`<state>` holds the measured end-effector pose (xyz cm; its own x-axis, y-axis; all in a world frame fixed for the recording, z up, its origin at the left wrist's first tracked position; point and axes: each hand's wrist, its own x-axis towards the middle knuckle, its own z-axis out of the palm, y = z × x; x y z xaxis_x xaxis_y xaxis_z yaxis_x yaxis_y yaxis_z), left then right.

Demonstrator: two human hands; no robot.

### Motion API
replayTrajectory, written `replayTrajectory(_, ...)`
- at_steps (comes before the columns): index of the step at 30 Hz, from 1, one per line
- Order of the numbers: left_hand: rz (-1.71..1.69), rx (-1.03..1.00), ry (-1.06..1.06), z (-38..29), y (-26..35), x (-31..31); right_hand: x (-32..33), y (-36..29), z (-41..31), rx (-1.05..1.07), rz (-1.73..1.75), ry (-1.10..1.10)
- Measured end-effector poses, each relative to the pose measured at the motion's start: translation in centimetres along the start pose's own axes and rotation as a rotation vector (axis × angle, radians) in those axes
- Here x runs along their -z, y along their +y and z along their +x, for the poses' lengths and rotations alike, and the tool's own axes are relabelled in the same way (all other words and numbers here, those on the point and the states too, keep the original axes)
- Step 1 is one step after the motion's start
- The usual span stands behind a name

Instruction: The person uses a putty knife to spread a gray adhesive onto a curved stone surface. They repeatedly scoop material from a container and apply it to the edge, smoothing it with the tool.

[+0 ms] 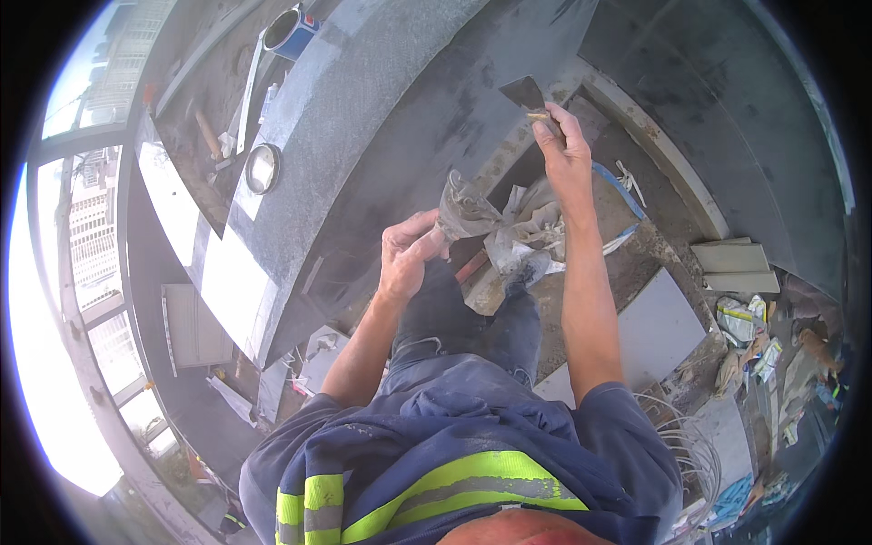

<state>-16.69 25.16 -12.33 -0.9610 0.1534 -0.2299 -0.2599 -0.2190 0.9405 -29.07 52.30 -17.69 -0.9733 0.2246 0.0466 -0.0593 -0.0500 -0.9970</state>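
My right hand (567, 146), raised near the grey panel, grips a putty knife (524, 93) by its handle. Its flat blade points up and to the left. Lower and to the left, my left hand (409, 252) pinches a grey, crumpled piece (469, 204) that looks like plastic film or a bag; any contents are hidden. Behind this piece, crumpled pale sheeting (521, 238) lies low by my feet. The blade and the grey piece are apart.
A grey slab (354, 88) runs along my left, bearing a round metal lid (263, 169). Past it are an open blue can (293, 34) and a wooden-handled tool (207, 133). Flat boards (661, 320), stacked tiles (736, 266), looped cable (691, 449) and wrappers (742, 320) lie right.
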Motion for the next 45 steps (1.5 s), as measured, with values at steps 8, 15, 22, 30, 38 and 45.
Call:
replayTrajectory(8,0.203,0.397,-0.032,-1.8,-5.5,7.0,-6.1,1.4,5.3,0.258,-0.126,-0.078)
replayTrajectory(15,0.242,0.436,-0.042,-1.6,-7.5,10.3,-8.3,3.1,8.7,0.530,-0.240,-0.040)
replayTrajectory(22,0.217,0.494,0.016,-1.7,-8.1,11.2,-8.7,4.1,10.0,0.560,-0.247,-0.015)
replayTrajectory(30,0.235,0.438,0.019,-1.3,-8.6,10.4,-8.0,3.7,11.2,0.537,-0.292,0.034)
replayTrajectory(38,0.243,0.510,0.009,-0.7,-7.3,9.9,-7.7,3.9,11.9,0.516,-0.264,0.042)
replayTrajectory(45,0.211,0.505,-0.001,-0.7,-7.4,9.9,-7.8,4.4,12.2,0.475,-0.276,0.084)
